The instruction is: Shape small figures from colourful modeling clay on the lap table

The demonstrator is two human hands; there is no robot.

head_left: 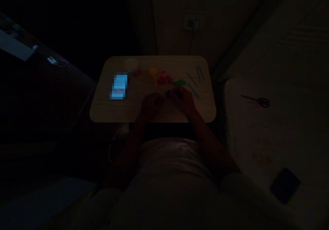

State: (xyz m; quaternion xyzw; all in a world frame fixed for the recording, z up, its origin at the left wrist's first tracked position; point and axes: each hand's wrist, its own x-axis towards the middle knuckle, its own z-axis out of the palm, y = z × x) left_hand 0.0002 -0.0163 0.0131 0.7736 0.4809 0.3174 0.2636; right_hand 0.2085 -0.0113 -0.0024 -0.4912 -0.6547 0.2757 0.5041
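Note:
The scene is very dark. Over the front of the small table (115, 112), my right hand (184, 100) pinches a small dark lump (168, 93) between thumb and fingers. Just left of it, my left hand (152, 104) is closed, its fingers curled inward; whatever may be in them is lost in shadow. Beyond the hands lie an orange tool with a round head and thin handle (153, 73), a red shaped piece (163, 77) and a green piece with a narrow end (180, 82). Several thin blue-green sticks (193, 90) lie beyond and right of my right hand.
A lit phone (119, 87), its screen blurred, lies on the table's left. Behind it stands a round, pale-lidded tub (132, 65). Scissors (262, 102) and a dark flat object (285, 185) rest on the pale surface at right. A wall socket (193, 22) holds a plug with a cord.

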